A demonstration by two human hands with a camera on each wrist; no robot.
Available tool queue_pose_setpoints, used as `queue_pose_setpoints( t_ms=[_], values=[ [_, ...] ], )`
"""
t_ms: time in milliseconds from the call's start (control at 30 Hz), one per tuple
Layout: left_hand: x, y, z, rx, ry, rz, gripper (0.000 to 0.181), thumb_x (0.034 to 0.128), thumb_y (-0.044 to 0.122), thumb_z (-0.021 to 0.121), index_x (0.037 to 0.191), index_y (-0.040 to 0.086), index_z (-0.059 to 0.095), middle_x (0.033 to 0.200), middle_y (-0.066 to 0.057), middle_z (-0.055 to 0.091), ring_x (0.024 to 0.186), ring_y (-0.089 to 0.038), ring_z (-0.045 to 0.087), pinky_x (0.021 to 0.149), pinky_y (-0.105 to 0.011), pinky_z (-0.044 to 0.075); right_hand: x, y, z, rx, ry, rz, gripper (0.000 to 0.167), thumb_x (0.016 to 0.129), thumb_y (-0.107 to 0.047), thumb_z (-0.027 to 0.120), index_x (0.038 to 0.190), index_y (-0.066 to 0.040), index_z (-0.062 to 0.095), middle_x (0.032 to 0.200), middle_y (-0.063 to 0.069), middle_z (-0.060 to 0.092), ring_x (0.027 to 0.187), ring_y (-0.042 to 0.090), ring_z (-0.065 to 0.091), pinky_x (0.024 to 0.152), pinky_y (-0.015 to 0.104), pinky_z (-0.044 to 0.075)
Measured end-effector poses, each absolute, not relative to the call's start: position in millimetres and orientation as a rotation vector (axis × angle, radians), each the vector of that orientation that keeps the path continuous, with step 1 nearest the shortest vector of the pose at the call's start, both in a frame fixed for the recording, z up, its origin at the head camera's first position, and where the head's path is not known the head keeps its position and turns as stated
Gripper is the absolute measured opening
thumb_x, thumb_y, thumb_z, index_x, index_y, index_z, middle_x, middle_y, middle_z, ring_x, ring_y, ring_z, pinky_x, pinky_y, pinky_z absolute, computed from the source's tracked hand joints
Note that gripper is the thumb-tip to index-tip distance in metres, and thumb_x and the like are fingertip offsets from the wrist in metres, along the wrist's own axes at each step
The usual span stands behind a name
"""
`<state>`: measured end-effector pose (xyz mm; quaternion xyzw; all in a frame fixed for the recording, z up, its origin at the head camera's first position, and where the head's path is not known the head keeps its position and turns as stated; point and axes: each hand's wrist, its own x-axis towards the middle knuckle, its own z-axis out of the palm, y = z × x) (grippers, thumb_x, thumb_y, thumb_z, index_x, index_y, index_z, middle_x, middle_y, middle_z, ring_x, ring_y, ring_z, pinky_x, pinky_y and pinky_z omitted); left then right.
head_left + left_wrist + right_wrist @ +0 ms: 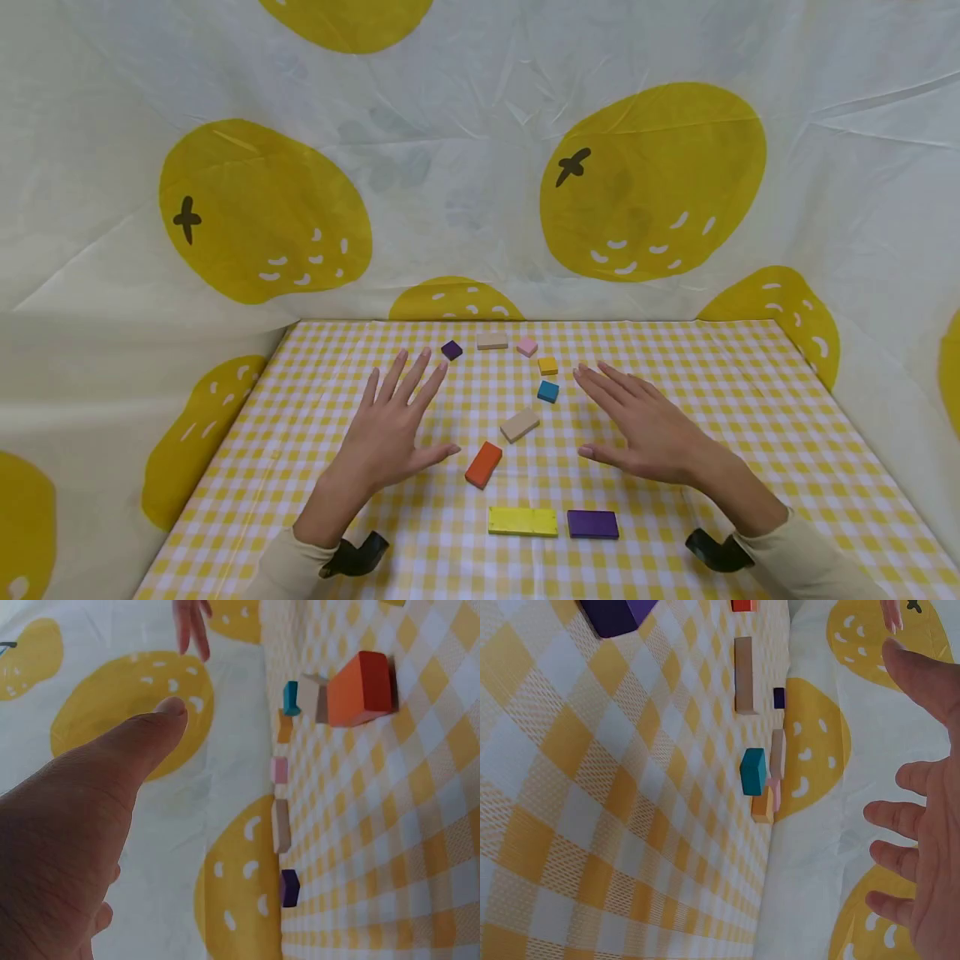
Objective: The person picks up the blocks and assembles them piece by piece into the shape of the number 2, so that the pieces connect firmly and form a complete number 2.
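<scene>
Blocks lie in a curve, like a question mark, on a checked tablecloth: a small purple block (452, 350), a beige block (492, 341), a pink block (527, 347), an orange-yellow block (548, 366), a teal block (548, 392), a second beige block (520, 425) and an orange-red block (483, 465). Nearer are a long yellow piece (522, 522) and a purple rectangular block (592, 524). My left hand (388, 429) hovers left of the curve, fingers spread, holding nothing. To its right, my right hand (651, 427) hovers with fingers extended, also holding nothing.
The yellow-and-white checked tablecloth (750, 400) covers the table. Behind and beside it hangs a white cloth (465, 183) printed with large yellow fruits. A dark band piece (356, 555) sits at the left wrist, another (718, 551) at the right.
</scene>
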<state>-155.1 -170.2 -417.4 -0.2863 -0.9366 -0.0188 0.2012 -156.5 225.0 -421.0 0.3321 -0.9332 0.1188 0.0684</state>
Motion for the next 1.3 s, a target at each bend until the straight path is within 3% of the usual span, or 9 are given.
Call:
queue_pose_setpoints(
  t_ms=[267,533,767,1100,1300],
  values=[
    [-152.8,-160.9,-422.4,-0.975,-2.577,-0.166,0.112,0.0804,0.067,0.073,0.163,0.012,0.021,0.169,-0.013,0.018,0.151,-0.04,0.025,0.111,-0.065,0.034,-148.5,227.5,-424.1,1.056,-2.809,0.461,0.092,0.092,-0.055,0.068,0.164,-0.022,0.021,0.162,0.01,0.037,0.145,0.038,0.038,0.107,0.064,0.037],
    [-147.4,-150.6,-429.2,-1.205,-2.471,-0.463,0.107,0.0793,0.04,0.087,0.158,-0.001,0.027,0.165,-0.015,0.026,0.147,-0.034,0.035,0.113,-0.047,0.04,-139.2,231.1,-428.5,1.139,-2.888,0.661,0.074,0.094,-0.044,0.07,0.158,-0.023,0.038,0.152,0.006,0.049,0.136,0.032,0.05,0.101,0.057,0.047],
    [-134.5,-141.7,-430.3,-1.184,-2.684,-0.778,0.104,0.0834,0.036,0.084,0.163,0.015,0.02,0.165,-0.006,0.029,0.148,-0.024,0.036,0.11,-0.042,0.044,-128.8,230.8,-435.4,1.188,-2.885,0.825,0.068,0.095,-0.042,0.07,0.154,-0.028,0.041,0.146,-0.004,0.055,0.131,0.025,0.055,0.096,0.049,0.052],
    [-126.2,-126.7,-442.6,-1.202,-2.828,-0.944,0.092,0.0892,0.036,0.079,0.161,0.017,0.025,0.153,-0.005,0.044,0.136,-0.023,0.048,0.106,-0.042,0.048,-124.9,229.7,-454.3,1.411,-2.775,1.201,0.05,0.096,-0.029,0.071,0.14,-0.009,0.057,0.129,0.005,0.067,0.115,0.023,0.066,0.091,0.045,0.056],
    [-121.9,-119.2,-455.6,-1.286,-2.781,-1.035,0.079,0.0904,0.03,0.079,0.153,0.009,0.036,0.141,-0.007,0.052,0.122,-0.021,0.056,0.101,-0.034,0.05,-121.8,229.4,-465.0,1.418,-2.805,1.225,0.045,0.092,-0.029,0.075,0.132,-0.011,0.062,0.128,0.001,0.067,0.112,0.017,0.066,0.091,0.037,0.056]
  ],
)
